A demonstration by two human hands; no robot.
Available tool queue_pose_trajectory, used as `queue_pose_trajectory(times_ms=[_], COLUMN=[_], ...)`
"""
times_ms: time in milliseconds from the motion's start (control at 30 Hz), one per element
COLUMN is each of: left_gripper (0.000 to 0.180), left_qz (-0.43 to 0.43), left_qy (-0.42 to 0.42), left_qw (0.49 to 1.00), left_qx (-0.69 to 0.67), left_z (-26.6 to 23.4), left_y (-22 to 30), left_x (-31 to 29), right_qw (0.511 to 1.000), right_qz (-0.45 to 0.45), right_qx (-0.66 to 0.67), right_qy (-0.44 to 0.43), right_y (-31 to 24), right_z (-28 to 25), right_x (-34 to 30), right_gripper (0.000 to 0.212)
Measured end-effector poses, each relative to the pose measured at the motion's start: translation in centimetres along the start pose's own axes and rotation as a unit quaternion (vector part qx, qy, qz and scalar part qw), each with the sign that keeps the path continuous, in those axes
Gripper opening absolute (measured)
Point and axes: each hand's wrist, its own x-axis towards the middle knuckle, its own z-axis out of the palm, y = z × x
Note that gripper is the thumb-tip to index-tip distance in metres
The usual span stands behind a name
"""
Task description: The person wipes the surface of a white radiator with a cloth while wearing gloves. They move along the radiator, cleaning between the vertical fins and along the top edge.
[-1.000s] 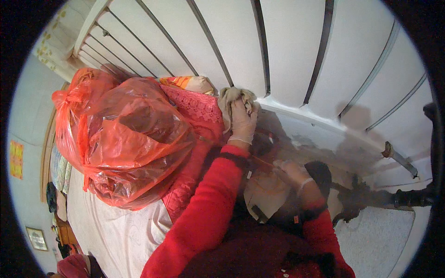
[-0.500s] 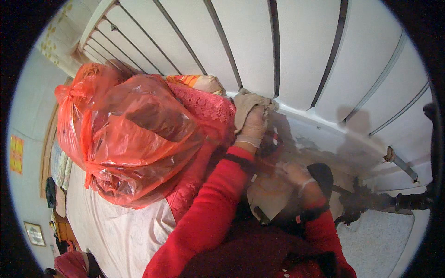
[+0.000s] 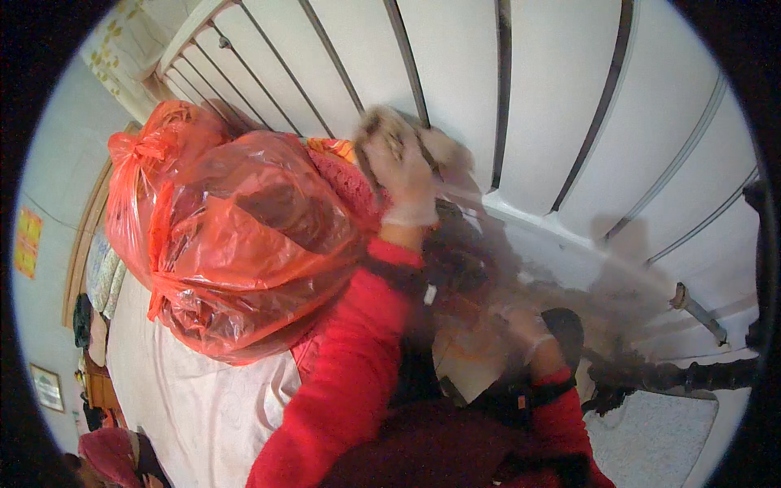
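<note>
My left hand (image 3: 404,179), in a thin see-through glove, is raised against the white barred panel (image 3: 455,73). It grips a crumpled beige cloth (image 3: 376,130) by the panel's lower rail, next to a pink lace cloth (image 3: 351,183). My right hand (image 3: 525,329) is lower and nearer to me, beside a dark rounded thing (image 3: 563,332) and above a pale flat piece (image 3: 472,362). Its fingers are blurred and dim, so I cannot make out whether they hold anything.
Left of my arm, a big knotted red plastic bag (image 3: 252,244) rests on a bed with a pale sheet (image 3: 211,398). A short pipe (image 3: 700,313) juts from the stained wall at right. Beneath it run dark rough bars (image 3: 683,374) over a light speckled panel (image 3: 651,439).
My left hand has lifted the beige cloth up and to the left, off the lower rail. My right hand has shifted slightly down and to the right. The view has tilted a little.
</note>
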Motion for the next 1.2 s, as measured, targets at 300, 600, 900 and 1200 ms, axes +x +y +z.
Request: queue_pose_trajectory(times_ms=[300,600,900,1200], left_gripper=[0.023,0.043,0.035,0.026], left_qz=[0.087,0.058,0.088,0.115], left_qy=[-0.072,-0.128,-0.316,-0.327], left_qw=[0.979,0.947,0.823,0.871], left_qx=[0.17,0.29,0.463,0.349], left_z=[0.9,-3.0,-6.0,-5.2], left_y=[-3.3,-7.9,-7.6,-5.9], left_x=[-0.5,-7.4,-5.8,-6.8], right_qw=[0.995,0.998,0.996,0.999], right_qz=[0.041,0.038,0.007,-0.021], right_qx=[0.01,-0.025,0.084,0.035], right_qy=[-0.086,-0.041,-0.013,0.002], right_y=[-2.2,-1.6,-1.6,-0.5], right_z=[-2.1,-1.0,-1.4,0.3], right_x=[0.3,0.4,-0.2,0.6], right_gripper=[0.034,0.033,0.029,0.038])
